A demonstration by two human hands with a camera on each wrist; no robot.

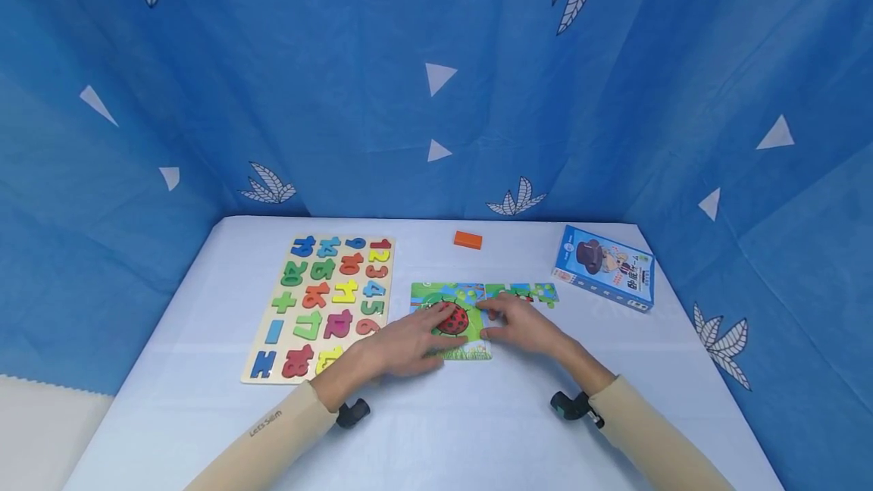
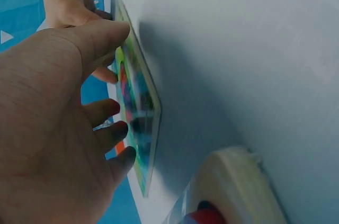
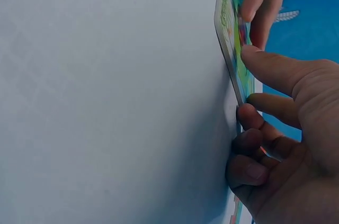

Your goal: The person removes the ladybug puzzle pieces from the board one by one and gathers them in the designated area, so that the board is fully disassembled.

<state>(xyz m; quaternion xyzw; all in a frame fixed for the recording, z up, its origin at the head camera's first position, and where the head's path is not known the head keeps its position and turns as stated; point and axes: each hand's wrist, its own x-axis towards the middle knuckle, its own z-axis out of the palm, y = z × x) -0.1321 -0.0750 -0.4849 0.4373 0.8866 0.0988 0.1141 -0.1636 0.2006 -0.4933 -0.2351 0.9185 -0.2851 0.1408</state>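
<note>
A green puzzle board (image 1: 467, 353) with a red, black-spotted ladybug (image 1: 458, 317) printed on it lies on the white table. My left hand (image 1: 405, 341) rests over its left part with fingers spread, fingertips on the picture. From the other side, my right hand (image 1: 525, 324) touches the board's right edge. Its thumb (image 3: 273, 70) lies on the printed face, while the index fingertip meets the edge and the other fingers are bent. Partly behind this hand is another green puzzle section (image 1: 546, 293), also bearing a ladybug.
Left of the puzzle lies a wooden number board (image 1: 361, 303) with colourful raised numerals. An orange block (image 1: 467, 240) sits farther back. At the right rear is a blue card-game box (image 1: 605, 267). Blue patterned cloth (image 1: 382, 97) hangs around the table's back and sides.
</note>
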